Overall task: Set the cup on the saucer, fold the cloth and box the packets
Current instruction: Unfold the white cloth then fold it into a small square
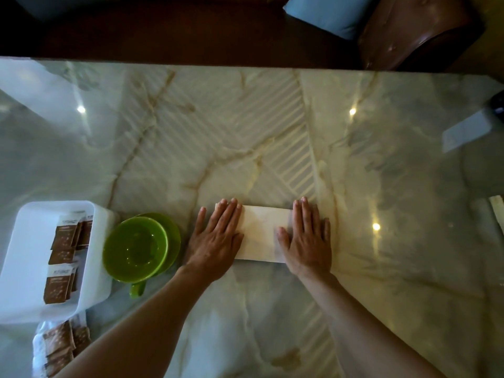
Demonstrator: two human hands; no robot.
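A cream cloth [260, 233] lies folded into a rectangle on the marble table. My left hand [216, 240] lies flat on its left end, and my right hand [306, 238] lies flat on its right end, fingers spread. To the left, a green cup [135, 249] stands on a green saucer [174, 236], handle toward me. A white box [19, 268] at the left edge holds several brown packets [61, 255]. More brown packets [61, 345] lie in a heap on the table just in front of the box.
The glossy marble table [272, 132] stretches far and right. A brown leather chair [414, 34] with a blue cushion [330, 15] stands beyond the far edge. A dark object [497, 105] sits at the right edge.
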